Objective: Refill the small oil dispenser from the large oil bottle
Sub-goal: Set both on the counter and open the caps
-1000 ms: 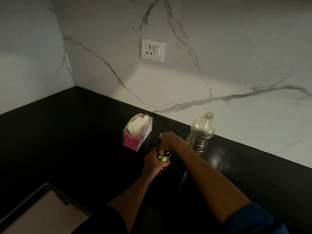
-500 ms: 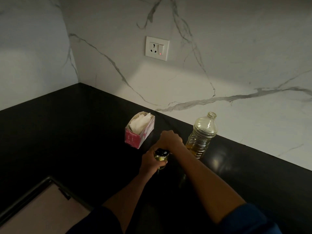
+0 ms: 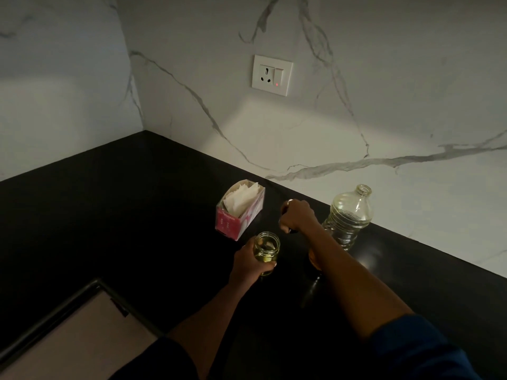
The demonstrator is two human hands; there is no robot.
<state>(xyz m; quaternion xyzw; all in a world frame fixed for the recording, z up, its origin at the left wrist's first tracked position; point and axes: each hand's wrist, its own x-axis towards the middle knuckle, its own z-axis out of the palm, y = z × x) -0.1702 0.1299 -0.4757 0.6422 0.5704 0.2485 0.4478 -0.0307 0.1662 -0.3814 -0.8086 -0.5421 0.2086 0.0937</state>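
The small glass oil dispenser (image 3: 266, 247) stands on the black counter with its mouth uncovered and yellow oil inside. My left hand (image 3: 248, 263) grips its body from the left. My right hand (image 3: 296, 216) is raised just behind and right of it, curled round the dispenser's dark top (image 3: 286, 212), of which only small bits show. The large clear oil bottle (image 3: 348, 216) stands uncapped to the right, near the wall, with oil in its lower part.
A pink box of white tissues (image 3: 240, 209) sits behind and left of the dispenser. The marble wall carries a socket plate (image 3: 272, 75). A sunken sink edge (image 3: 68, 305) lies at the lower left of the black counter (image 3: 123, 215).
My right hand has lifted the top off the dispenser and moved it back and to the right, so the jar's mouth now shows. My left hand kept its hold.
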